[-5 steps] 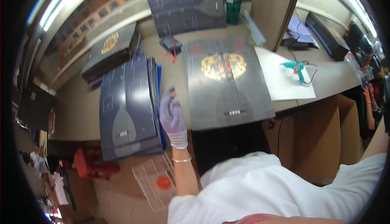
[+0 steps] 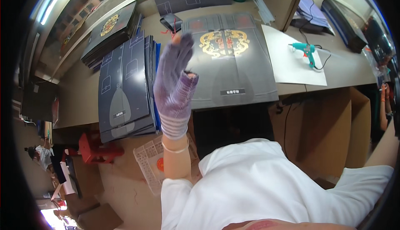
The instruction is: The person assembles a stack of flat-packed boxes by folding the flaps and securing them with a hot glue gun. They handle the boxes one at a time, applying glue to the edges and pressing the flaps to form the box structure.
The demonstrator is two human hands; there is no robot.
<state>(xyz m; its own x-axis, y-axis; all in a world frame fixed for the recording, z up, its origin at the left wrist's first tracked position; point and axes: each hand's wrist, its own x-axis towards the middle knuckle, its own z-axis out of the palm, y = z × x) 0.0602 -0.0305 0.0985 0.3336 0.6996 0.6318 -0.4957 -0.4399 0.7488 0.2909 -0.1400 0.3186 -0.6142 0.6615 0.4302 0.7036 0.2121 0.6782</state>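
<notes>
My left hand [image 2: 175, 77], in a purple knitted glove with bare fingertips, is raised with its fingers stretched out and nothing in it. It hangs above the gap between a stack of dark printed boards [image 2: 125, 84] and a grey board stack with a gold emblem [image 2: 229, 69], overlapping the latter's left edge in the picture. Whether it touches that edge I cannot tell. My right forearm [image 2: 382, 148] runs out at the right rim, so my right hand is out of sight.
A teal glue gun [image 2: 306, 52] with its cord lies on a white sheet [image 2: 287, 69] at the right. Further boards [image 2: 110, 34] are piled back left, near a small dark box [image 2: 171, 21]. A red stool [image 2: 96, 148] and cardboard [image 2: 325, 134] stand below the table. Another person's hands [image 2: 385, 92] show far right.
My left hand has lifted and come nearer the camera, its fingers straighter than before. The table and boards have shifted upward in the picture.
</notes>
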